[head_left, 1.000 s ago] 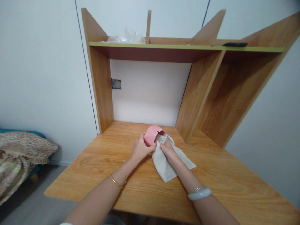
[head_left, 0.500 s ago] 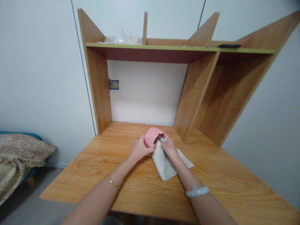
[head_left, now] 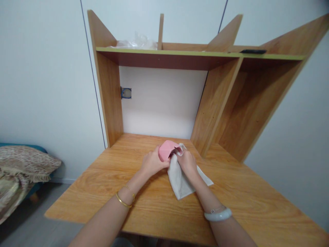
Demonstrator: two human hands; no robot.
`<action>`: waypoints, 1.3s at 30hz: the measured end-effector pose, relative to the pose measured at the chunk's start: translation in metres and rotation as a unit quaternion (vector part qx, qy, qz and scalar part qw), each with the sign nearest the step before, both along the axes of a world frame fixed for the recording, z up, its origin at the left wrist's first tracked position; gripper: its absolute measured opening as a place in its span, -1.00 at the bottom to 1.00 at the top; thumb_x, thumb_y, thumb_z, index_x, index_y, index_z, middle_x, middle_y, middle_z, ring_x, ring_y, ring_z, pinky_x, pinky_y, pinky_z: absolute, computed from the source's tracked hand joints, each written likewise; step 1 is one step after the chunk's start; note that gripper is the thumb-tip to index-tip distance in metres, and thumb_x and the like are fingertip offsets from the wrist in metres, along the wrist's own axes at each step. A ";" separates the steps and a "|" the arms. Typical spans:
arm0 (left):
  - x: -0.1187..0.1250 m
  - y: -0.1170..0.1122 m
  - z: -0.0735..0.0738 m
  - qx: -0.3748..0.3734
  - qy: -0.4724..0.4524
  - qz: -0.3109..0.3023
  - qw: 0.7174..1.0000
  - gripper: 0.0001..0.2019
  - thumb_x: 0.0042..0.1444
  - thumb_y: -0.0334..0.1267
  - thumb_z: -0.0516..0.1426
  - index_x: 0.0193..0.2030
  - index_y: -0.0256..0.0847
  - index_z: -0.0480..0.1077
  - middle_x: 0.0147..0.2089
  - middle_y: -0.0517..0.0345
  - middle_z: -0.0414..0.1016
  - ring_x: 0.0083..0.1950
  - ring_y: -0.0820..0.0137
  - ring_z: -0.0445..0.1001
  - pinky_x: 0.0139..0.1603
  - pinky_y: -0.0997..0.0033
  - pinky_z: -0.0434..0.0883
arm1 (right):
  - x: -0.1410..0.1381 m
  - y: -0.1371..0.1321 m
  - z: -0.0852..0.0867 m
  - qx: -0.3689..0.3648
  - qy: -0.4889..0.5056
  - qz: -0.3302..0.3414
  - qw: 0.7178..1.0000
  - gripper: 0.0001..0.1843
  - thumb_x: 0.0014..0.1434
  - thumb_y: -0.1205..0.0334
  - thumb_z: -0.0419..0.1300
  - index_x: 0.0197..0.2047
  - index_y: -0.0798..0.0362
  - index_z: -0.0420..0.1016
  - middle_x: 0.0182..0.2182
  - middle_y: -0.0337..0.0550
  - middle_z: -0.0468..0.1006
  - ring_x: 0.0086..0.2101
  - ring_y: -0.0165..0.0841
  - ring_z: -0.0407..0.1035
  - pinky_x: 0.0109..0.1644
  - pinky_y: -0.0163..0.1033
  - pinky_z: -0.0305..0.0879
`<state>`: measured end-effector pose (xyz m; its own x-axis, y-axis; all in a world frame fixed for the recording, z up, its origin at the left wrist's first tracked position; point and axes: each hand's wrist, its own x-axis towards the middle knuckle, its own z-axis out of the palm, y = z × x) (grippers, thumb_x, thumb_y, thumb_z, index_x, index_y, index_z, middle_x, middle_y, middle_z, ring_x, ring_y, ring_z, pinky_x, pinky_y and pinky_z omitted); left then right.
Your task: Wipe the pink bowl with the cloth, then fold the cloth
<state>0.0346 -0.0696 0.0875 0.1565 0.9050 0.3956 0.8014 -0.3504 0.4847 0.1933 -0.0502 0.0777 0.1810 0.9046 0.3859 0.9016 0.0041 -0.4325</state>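
A pink container [head_left: 167, 149], hollow and with an angular outer wall, is tilted on its side over the desk, its mouth turned toward the right. My left hand [head_left: 153, 162] wraps round its left side, thumb along the lower rim. My right hand [head_left: 187, 161] is closed on a pale grey cloth [head_left: 177, 178] at the container's mouth, with its fingertips hidden there by the cloth and the rim. The rest of the cloth hangs below my right hand, its corners spread over the desktop.
The wooden desk [head_left: 102, 192] carries a shelf unit [head_left: 164, 52] at its back. A clear plastic bag [head_left: 137, 43] and a flat black object [head_left: 253, 51] lie on the upper shelf. A wall box [head_left: 126, 93] shows blue wiring. At far left, a patterned blanket [head_left: 25, 163] covers blue furniture.
My right hand has shifted slightly at the container's mouth, and a bit more cloth shows above its fingers. My left hand keeps its hold. The whole view has moved a little.
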 end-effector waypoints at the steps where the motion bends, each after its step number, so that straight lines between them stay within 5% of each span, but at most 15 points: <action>1: 0.000 -0.001 0.000 0.003 0.011 0.001 1.000 -0.37 -0.09 0.05 0.10 0.12 -0.20 0.20 -0.18 -0.03 0.52 -0.18 0.16 0.49 -0.25 0.33 0.36 | 0.001 0.001 0.000 -0.008 0.001 0.011 1.000 -0.71 0.11 0.15 0.02 -0.32 0.13 0.49 -0.37 0.03 0.55 -0.35 -0.27 0.42 -0.40 -0.33 0.10; 7: -0.001 -0.004 -0.001 0.013 0.122 -0.013 0.992 -0.35 -0.10 0.08 0.08 0.14 -0.16 0.16 -0.22 0.00 0.53 -0.20 0.11 0.49 -0.23 0.26 0.37 | 0.009 0.007 0.000 -0.067 0.019 0.029 0.997 -0.76 0.05 0.20 0.09 -0.34 0.16 0.52 -0.34 0.05 0.57 -0.33 -0.26 0.44 -0.40 -0.36 0.14; 14: -0.003 -0.004 0.001 -0.001 0.125 0.001 0.992 -0.39 -0.09 0.07 0.06 0.10 -0.18 0.21 -0.22 -0.03 0.52 -0.20 0.10 0.49 -0.24 0.28 0.36 | 0.004 0.002 -0.002 0.020 -0.063 0.044 0.997 -0.72 0.09 0.30 0.03 -0.16 0.12 0.46 -0.30 0.03 0.56 -0.28 -0.27 0.43 -0.26 -0.32 0.19; 19: -0.009 -0.004 0.008 -0.012 0.111 -0.012 0.994 -0.46 -0.10 0.04 0.08 0.00 -0.20 0.30 -0.24 -0.04 0.53 -0.20 0.10 0.48 -0.23 0.29 0.35 | 0.001 0.001 -0.005 0.051 -0.062 0.080 0.994 -0.78 0.10 0.22 0.02 -0.31 0.09 0.46 -0.41 -0.04 0.54 -0.34 -0.26 0.42 -0.30 -0.28 0.20; 25: -0.012 -0.001 0.005 -0.011 0.056 -0.036 0.998 -0.32 -0.05 0.09 0.07 0.19 -0.18 0.13 -0.15 -0.06 0.50 -0.12 0.10 0.46 -0.16 0.28 0.33 | 0.002 0.003 -0.007 0.101 0.056 0.081 0.990 -0.73 0.04 0.16 0.02 -0.34 0.14 0.45 -0.43 -0.02 0.53 -0.40 -0.27 0.39 -0.35 -0.29 0.19; 30: -0.012 0.006 -0.006 -0.040 -0.090 -0.099 0.990 -0.16 -0.04 0.15 0.07 0.29 -0.27 -0.10 -0.04 -0.11 0.44 -0.09 0.21 0.45 -0.10 0.28 0.34 | 0.007 0.009 -0.011 0.107 0.191 0.050 0.974 -0.60 -0.01 0.05 0.00 -0.36 0.19 0.49 -0.46 -0.02 0.54 -0.42 -0.23 0.38 -0.42 -0.28 0.17; 34: -0.006 0.009 -0.017 -0.050 -0.196 -0.183 0.962 -0.17 -0.09 0.06 0.17 0.24 -0.29 -0.06 0.02 -0.13 0.38 -0.04 0.28 0.42 -0.05 0.28 0.36 | 0.008 0.015 -0.017 0.081 0.327 0.050 0.940 -0.56 -0.08 -0.04 0.05 -0.46 0.21 0.48 -0.55 -0.06 0.52 -0.48 -0.26 0.37 -0.48 -0.30 0.16; 39: 0.001 0.009 -0.023 -0.038 -0.249 -0.200 0.947 -0.35 -0.02 -0.04 0.15 0.16 -0.29 0.05 0.05 -0.11 0.36 -0.04 0.34 0.41 -0.05 0.32 0.38 | 0.000 0.016 -0.024 0.030 0.464 0.084 0.881 -0.58 -0.18 -0.05 0.17 -0.42 0.19 0.46 -0.54 -0.09 0.53 -0.54 -0.33 0.36 -0.52 -0.32 0.19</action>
<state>0.0352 -0.0605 0.0642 0.3049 0.8411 0.4468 0.2772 -0.5271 0.8033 0.1928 -0.0343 0.0541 0.3094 0.9315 0.1911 0.1442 0.1527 -0.9777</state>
